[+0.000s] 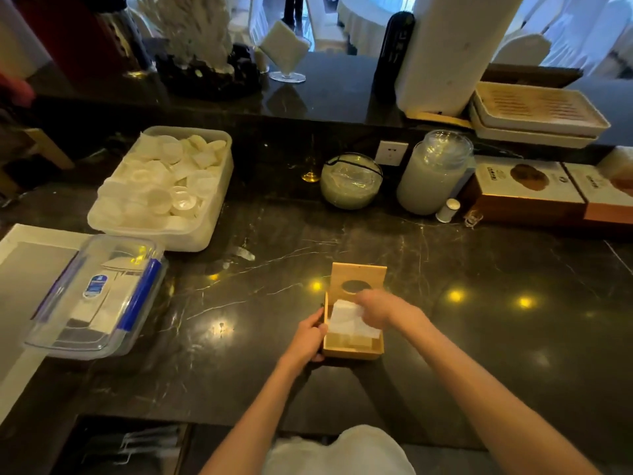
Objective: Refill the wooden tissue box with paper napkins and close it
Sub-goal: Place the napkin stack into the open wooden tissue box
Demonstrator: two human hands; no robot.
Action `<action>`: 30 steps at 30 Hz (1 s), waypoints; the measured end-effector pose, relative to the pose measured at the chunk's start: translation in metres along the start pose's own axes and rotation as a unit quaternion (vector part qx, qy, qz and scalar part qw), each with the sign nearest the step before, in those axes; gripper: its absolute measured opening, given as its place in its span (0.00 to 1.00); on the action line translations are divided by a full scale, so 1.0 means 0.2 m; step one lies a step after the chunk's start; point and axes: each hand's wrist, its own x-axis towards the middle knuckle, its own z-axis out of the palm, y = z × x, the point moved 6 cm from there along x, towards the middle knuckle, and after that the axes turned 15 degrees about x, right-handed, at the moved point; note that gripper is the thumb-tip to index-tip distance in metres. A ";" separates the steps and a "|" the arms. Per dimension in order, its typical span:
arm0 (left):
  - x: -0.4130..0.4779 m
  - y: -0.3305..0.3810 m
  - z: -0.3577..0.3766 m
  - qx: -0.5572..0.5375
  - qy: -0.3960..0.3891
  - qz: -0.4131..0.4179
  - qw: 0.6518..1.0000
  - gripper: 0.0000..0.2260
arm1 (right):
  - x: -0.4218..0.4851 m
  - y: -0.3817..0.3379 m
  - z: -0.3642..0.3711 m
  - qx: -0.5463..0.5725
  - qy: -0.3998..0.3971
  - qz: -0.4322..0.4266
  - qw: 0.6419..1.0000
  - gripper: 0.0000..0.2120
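A small square wooden tissue box (352, 349) of pale, smooth wood stands near the front of the glossy, dark, veined stone tabletop (479, 303). Its hinged lid (358, 274), cut with an oval hole, is upright. Soft white paper napkins (346, 320) lie inside. The left hand (308, 337) grips the box's left wall. The right hand (376, 308) lies on the napkins, and I cannot tell whether it pinches or presses them. To the left, a white plastic tub (205, 231) holds small pearly dishes.

Dim, soft, glare spots, wide-angle warp
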 end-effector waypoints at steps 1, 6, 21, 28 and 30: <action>0.00 0.00 0.00 0.000 0.000 0.001 1.000 0.21 | 0.02 -0.01 0.02 -0.035 -0.005 0.013 0.999 0.18; 0.02 -0.03 0.01 -0.010 -0.006 0.008 1.000 0.21 | 0.14 0.01 0.17 -0.090 -0.032 0.039 0.995 0.16; 0.07 -0.04 0.03 0.016 0.007 0.052 0.998 0.22 | 0.23 0.08 0.34 -0.040 -0.046 0.113 0.992 0.18; 0.11 -0.07 0.04 0.020 0.002 0.060 0.998 0.22 | 0.24 0.09 0.36 0.000 -0.051 0.127 0.991 0.18; 0.11 -0.08 0.05 0.020 -0.004 0.063 0.998 0.22 | 0.23 0.09 0.36 -0.009 -0.050 0.121 0.991 0.18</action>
